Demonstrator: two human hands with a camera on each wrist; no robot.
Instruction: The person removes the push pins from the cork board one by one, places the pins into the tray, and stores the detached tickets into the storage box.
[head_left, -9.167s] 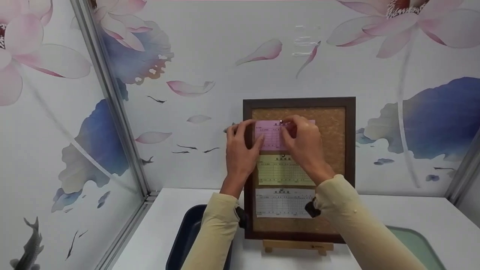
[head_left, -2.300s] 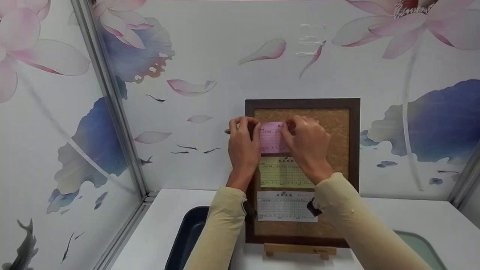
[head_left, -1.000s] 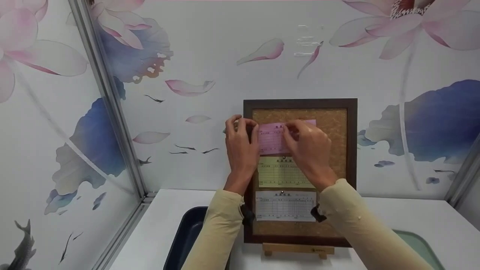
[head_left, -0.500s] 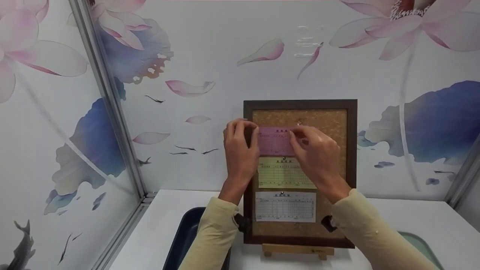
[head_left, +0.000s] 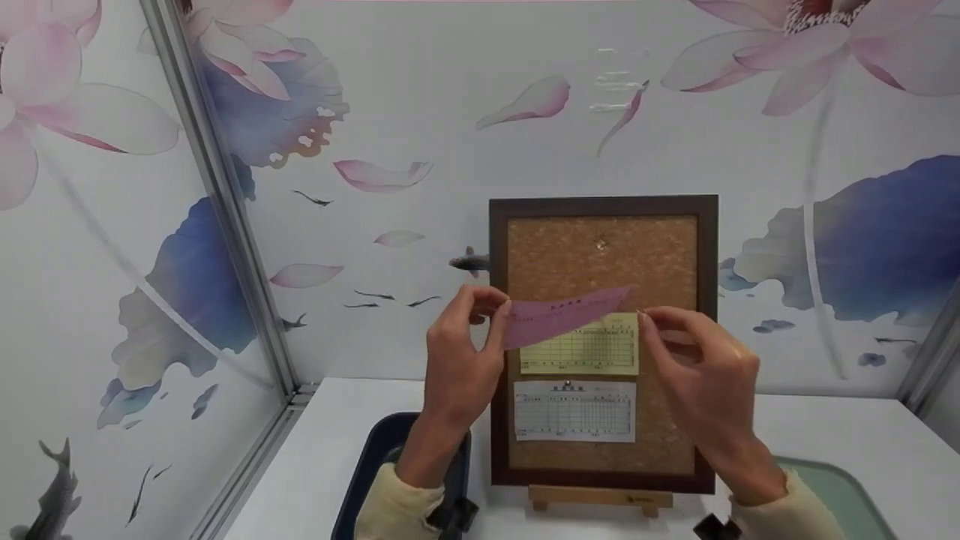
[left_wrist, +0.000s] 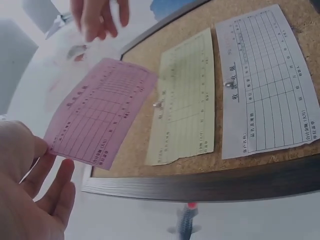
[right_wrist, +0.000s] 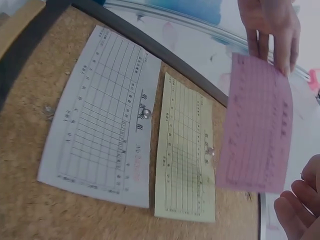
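Note:
My left hand (head_left: 463, 356) pinches the left end of a pink receipt slip (head_left: 559, 315) between thumb and fingers. The slip is off the cork, bowed and tilted in front of the board. To its right, my right hand (head_left: 709, 386) brings thumb and forefinger together on a tiny pushpin (right_wrist: 301, 175), mostly covered by the fingertips; it is apart from the slip. A yellow slip (head_left: 581, 352) and, below it, a white slip (head_left: 574, 412) hang on the cork board (head_left: 667, 262), each held by a clear pushpin at its top edge.
The dark-framed board stands on a small wooden easel (head_left: 600, 496). Another shiny pin (head_left: 600, 243) shows on the upper cork. A dark blue tray (head_left: 352, 487) lies at left, a green tray (head_left: 832, 480) at right. A patterned wall (head_left: 450, 97) rises behind.
The pink slip, earlier pinned at the top of the board, has come off and moved down and forward with my left hand. My right hand has pulled away from it, down and right.

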